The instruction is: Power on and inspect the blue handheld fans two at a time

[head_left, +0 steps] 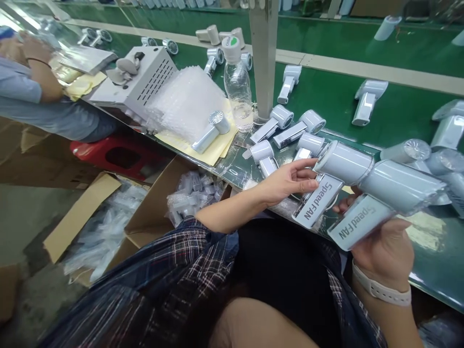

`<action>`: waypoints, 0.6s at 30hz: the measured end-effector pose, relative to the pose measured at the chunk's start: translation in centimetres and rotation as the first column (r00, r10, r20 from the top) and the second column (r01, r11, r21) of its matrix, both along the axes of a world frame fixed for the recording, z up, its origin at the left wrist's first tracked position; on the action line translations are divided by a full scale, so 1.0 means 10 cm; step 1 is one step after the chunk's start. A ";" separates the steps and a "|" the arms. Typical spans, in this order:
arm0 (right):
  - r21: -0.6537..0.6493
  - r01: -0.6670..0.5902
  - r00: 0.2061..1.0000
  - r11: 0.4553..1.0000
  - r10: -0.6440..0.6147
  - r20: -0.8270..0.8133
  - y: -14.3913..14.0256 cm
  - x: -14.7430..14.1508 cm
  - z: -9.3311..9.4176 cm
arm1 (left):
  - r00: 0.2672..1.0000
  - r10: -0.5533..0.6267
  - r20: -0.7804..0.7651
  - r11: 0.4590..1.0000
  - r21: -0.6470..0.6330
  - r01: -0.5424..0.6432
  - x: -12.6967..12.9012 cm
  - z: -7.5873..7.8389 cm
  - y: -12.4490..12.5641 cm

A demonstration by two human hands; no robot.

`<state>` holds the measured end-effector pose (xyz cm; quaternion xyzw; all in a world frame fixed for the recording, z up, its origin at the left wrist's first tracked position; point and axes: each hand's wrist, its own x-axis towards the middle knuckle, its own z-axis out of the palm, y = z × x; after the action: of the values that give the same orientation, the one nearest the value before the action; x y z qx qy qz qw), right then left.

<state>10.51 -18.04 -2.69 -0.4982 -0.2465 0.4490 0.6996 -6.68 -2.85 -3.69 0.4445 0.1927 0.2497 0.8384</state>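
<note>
Two handheld fans held over the counter edge

The left hand grips one Speed FAN unit; the right hand holds a second fan just beside it, above the green counter strewn with more fans, a water bottle and bubble wrap.

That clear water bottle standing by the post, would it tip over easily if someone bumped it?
Probably yes. The water bottle is tall and narrow and looks nearly empty, so it is likely light and easy to topple. Its thin clear plastic would likely dent when squeezed. Once on its side, its round body would likely roll across the green table.
</note>
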 end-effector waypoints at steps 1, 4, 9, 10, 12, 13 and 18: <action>0.019 0.000 0.999 1.000 -0.001 0.036 0.00 -0.01 -0.01 | 1.000 -0.002 -0.007 1.000 0.019 0.002 0.00 0.01 0.00; 0.083 0.009 0.994 0.997 -0.017 0.106 -0.02 -0.03 0.00 | 0.998 0.022 -0.063 0.983 0.183 -0.010 -0.03 0.06 -0.01; 0.169 0.002 0.847 0.986 -0.091 0.524 -0.06 -0.04 0.11 | 0.988 0.156 -0.007 0.699 0.708 -0.105 -0.12 0.16 -0.06; 0.207 -0.046 0.791 0.977 -0.090 0.604 -0.06 -0.02 0.12 | 0.982 0.180 0.047 0.595 0.790 -0.147 -0.12 0.16 -0.06; 0.284 -0.167 0.706 0.944 -0.087 0.703 -0.05 0.01 0.15 | 0.963 0.200 0.180 0.386 0.889 -0.247 -0.12 0.15 -0.05; 0.323 -0.210 0.678 0.923 -0.101 0.728 -0.04 0.03 0.15 | 0.949 0.194 0.249 0.288 0.910 -0.298 -0.10 0.13 -0.04; 0.407 -0.276 0.606 0.871 -0.171 0.777 -0.01 0.08 0.10 | 0.875 0.088 0.476 -0.043 0.879 -0.475 -0.04 0.05 0.02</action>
<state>11.35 -18.15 -1.72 -0.4433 -0.6502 0.1243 0.6043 -7.13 -2.64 -3.21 0.8061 -0.0668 0.5386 0.2359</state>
